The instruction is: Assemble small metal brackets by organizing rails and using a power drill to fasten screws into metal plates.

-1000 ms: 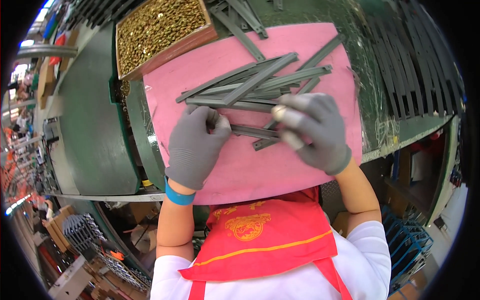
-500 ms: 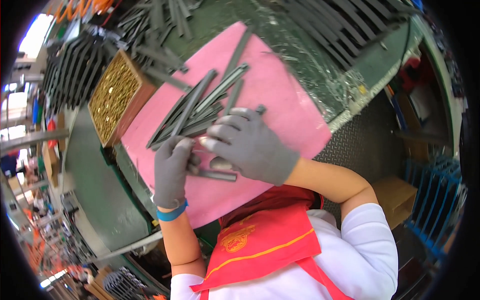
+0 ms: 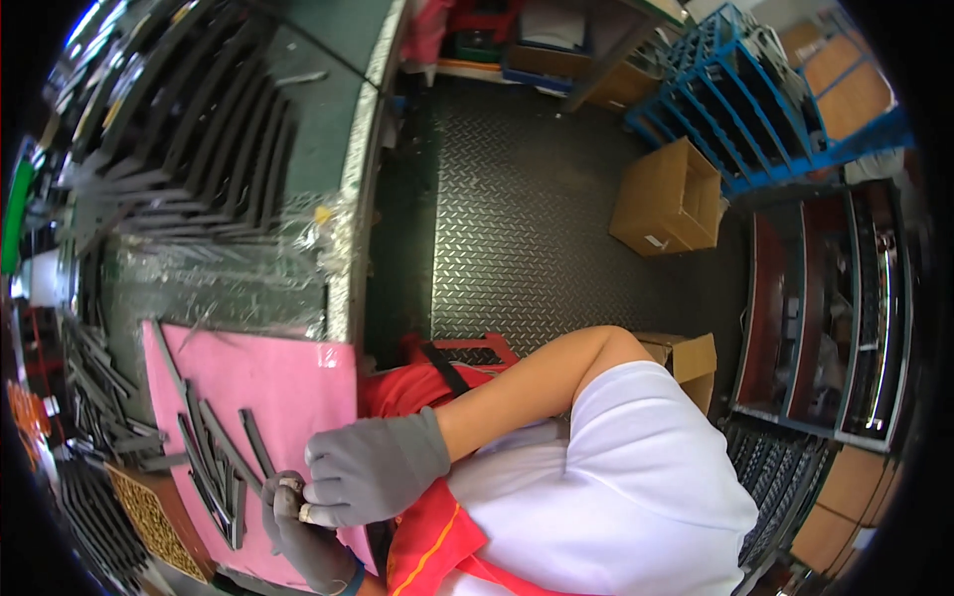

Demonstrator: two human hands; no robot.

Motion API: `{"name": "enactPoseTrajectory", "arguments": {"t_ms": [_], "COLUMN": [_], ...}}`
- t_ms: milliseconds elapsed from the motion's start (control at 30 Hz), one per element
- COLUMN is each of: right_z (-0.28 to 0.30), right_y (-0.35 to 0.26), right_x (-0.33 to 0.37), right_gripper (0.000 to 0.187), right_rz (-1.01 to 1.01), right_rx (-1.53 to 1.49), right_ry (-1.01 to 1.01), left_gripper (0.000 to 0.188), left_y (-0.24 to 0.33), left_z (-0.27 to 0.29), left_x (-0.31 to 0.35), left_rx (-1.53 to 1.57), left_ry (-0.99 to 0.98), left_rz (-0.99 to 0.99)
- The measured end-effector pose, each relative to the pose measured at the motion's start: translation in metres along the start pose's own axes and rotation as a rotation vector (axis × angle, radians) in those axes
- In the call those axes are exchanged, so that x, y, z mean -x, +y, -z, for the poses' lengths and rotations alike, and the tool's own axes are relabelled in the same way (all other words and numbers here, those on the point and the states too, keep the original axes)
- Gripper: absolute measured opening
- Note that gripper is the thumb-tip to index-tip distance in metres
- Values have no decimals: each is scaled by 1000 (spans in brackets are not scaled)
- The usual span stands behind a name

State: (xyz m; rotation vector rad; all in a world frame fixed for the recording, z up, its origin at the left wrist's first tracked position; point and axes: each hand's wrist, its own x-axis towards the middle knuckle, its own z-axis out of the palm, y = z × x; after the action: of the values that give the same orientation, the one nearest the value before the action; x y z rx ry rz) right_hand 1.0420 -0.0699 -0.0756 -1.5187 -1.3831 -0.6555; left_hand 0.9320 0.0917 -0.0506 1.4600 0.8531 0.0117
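Far L: loose bars strewn on a green surface; toward the top, a stack of long dark strips. Nr the lower L corner, a tray of sm. brass-coloured bits.

Next, a pink mat w/ a heap of grey bars, some overlapping. A short bar lies just R of the heap, its lower end close to the L hand.

That hand, in a grey glove w/ a blue band at the wrist, is over the mat's lower part. The R hand, same glove, is just beside it, back of hand up. L grip: thumb & fingers bent and drawn in. R grip: fingers curled, tips at the L fingers. Can't tell whether either pinches a part; the fingers hide it.

Step in hand, as I judge it: close two-handed fingertip work beside the heap. Next move prob. calls for a steady L hand & fine, light R fingertips.

Farther R: red apron, white sleeve, textured dark floor, open carton, blue rack, and a dark red shelf unit at the edge.
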Motion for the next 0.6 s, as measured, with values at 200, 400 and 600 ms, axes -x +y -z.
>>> {"name": "enactPoseTrajectory", "arguments": {"t_ms": [200,400,600], "right_z": [228,479,566], "right_y": [59,-13,-12], "right_x": [37,84,251], "right_gripper": [19,29,57], "right_rz": [-288,268,-1209], "right_rx": [1088,2116,2359], "right_ry": [42,539,206], "left_gripper": [76,32,29], "left_y": [6,18,12], "left_z": [-26,-12,-7], "left_x": [8,16,21], "left_rx": [-280,-406,-477], "left_ry": [-14,12,10], "left_rz": [-274,-184,-213]}}
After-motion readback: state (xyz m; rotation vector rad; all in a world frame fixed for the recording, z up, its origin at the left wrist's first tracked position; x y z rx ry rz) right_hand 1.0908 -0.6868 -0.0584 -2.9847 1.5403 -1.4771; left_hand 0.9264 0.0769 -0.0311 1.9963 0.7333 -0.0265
